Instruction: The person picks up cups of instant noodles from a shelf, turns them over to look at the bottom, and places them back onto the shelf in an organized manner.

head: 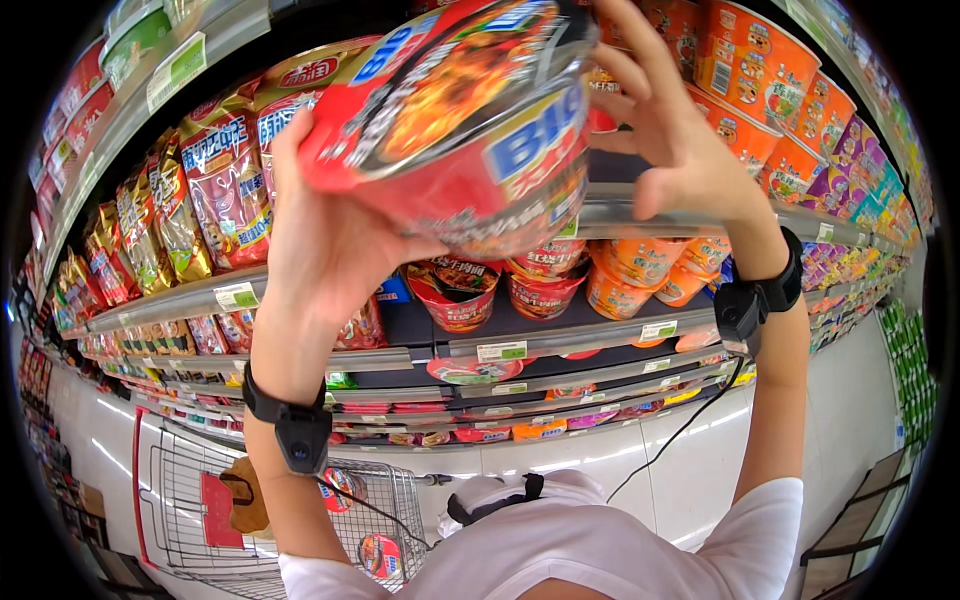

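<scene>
A large red instant noodle bowl [480, 135] with a black and red picture lid is held up before the shelves, tilted and slightly blurred. My left hand [330, 217] grips it from the left and below, thumb under its side. Beside the bowl's right side, my right hand [675, 142] has its fingers spread; whether a fingertip touches the bowl cannot be told. Similar red noodle bowls [456, 296] stand on the shelf below, next to orange noodle bowls [622, 277]. More orange noodle tubs [754, 67] are stacked at the upper right.
Gold and red sausage packets [221, 176] line the shelf at left. Metal shelf edges [480, 349] with price tags run across. At lower left stands a wire shopping cart [176, 457] holding a brown bag [246, 495] and noodle bowls [380, 556]. A cable hangs from each wrist's device.
</scene>
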### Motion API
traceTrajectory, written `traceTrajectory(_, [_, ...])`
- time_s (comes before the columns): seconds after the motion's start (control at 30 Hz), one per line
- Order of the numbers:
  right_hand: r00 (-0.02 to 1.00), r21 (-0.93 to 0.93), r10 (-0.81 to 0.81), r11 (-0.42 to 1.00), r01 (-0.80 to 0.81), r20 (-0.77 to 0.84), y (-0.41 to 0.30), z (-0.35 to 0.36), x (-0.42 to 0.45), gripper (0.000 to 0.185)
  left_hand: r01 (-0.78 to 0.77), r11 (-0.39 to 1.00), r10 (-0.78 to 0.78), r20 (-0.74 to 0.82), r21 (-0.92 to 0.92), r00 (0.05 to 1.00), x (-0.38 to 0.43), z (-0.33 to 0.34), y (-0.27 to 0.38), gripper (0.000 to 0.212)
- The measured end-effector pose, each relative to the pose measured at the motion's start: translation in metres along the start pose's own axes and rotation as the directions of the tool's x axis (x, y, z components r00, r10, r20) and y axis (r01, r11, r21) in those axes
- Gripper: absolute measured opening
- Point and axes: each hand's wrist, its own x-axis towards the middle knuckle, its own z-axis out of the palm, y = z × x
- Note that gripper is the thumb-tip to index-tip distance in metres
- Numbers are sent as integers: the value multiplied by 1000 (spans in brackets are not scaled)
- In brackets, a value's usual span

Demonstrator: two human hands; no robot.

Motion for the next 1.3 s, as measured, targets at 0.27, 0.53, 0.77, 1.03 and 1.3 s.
traceTrajectory(0.27, [851, -90, -65, 996, 21, -522, 75, -16, -3, 68, -244, 829, 204, 134, 503, 970, 48, 25, -15, 78])
traceTrajectory(0.53, [832, -86, -54, 996, 8, -552, 64, -61, 24, 100, -423, 629, 302, 296, 653, 906, 110, 50, -9, 79])
traceTrajectory(0.77, [801, 128, 117, 990, -51, -587, 44, -63, 25, 88, -421, 533, 325, 282, 734, 903, 160, 29, 4, 76])
traceTrajectory(1.03, [832, 322, 293, 935, -147, -471, 64, -93, 19, 59, -433, 379, 323, 322, 818, 890, 153, 44, 7, 63])
traceTrajectory(1.3, [838, 275, 228, 956, -98, -496, 71, -96, 16, 80, -436, 398, 359, 301, 807, 884, 149, 49, 6, 61])
